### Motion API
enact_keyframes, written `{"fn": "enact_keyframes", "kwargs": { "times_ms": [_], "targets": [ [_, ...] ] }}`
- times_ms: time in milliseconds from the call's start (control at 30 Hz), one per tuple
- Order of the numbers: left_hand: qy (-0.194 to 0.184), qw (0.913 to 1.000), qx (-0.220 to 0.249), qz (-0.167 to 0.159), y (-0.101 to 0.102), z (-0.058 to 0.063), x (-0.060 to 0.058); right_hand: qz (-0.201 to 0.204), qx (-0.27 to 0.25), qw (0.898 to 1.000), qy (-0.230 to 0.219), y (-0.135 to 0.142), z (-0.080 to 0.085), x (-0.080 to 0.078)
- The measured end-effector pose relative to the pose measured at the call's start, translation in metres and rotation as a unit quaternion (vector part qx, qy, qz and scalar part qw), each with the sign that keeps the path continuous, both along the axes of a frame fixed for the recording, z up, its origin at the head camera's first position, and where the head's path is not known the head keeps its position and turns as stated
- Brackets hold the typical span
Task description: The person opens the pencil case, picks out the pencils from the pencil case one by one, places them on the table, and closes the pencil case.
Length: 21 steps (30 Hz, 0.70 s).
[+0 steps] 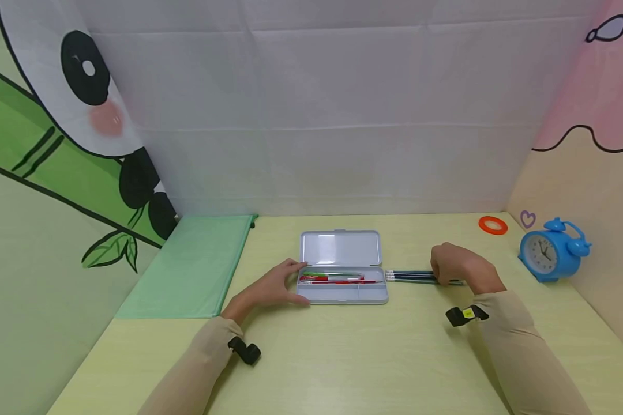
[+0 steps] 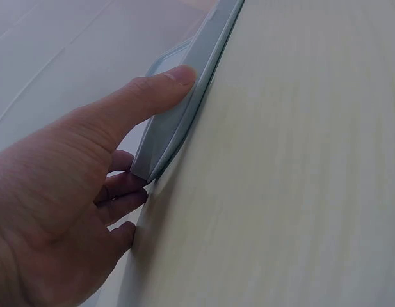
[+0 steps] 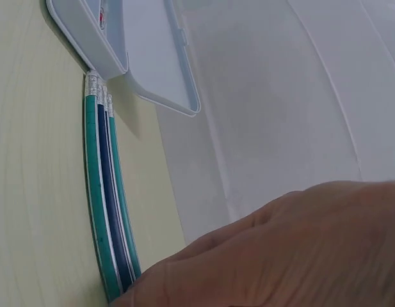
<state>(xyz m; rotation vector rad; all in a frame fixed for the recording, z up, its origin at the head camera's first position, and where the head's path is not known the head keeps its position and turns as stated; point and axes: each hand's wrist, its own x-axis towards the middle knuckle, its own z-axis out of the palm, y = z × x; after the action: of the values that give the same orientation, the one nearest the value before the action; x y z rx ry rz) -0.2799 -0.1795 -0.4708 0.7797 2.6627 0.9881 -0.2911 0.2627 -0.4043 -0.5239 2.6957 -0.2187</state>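
An open white pencil case (image 1: 349, 295) lies on the table, lid tipped back, with red pens (image 1: 337, 281) and a green one inside. My left hand (image 1: 272, 285) grips its left end. In the left wrist view the thumb (image 2: 168, 86) presses the case's side wall (image 2: 184, 105) while the other fingers bend around the corner. Several pencils (image 1: 409, 276), green and dark blue, lie side by side just right of the case. Their silver ends touch or nearly touch it in the right wrist view. My right hand (image 1: 459, 265) holds them near their far ends; its fingertips are hidden.
A green zip pouch (image 1: 187, 265) lies flat at the left. Toward the back right are an orange ring (image 1: 493, 225) and a blue alarm clock (image 1: 552, 251). White cloth (image 1: 311, 115) hangs behind the table (image 1: 342, 363), with printed panels at both sides.
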Motion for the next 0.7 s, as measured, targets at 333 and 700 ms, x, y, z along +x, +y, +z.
{"fn": "enact_keyframes", "kwargs": {
  "times_ms": [333,700],
  "targets": [
    [0.001,1.0,0.002,-0.004,-0.0005,-0.0017,-0.0005,0.0,0.0,1.0,0.012,-0.0027,-0.0033,-0.0016],
    [0.0,1.0,0.002,-0.004,-0.0008,-0.0014,-0.0007,-0.007,0.009,1.0,0.015,-0.0035,-0.0025,-0.0017]
  ]
}}
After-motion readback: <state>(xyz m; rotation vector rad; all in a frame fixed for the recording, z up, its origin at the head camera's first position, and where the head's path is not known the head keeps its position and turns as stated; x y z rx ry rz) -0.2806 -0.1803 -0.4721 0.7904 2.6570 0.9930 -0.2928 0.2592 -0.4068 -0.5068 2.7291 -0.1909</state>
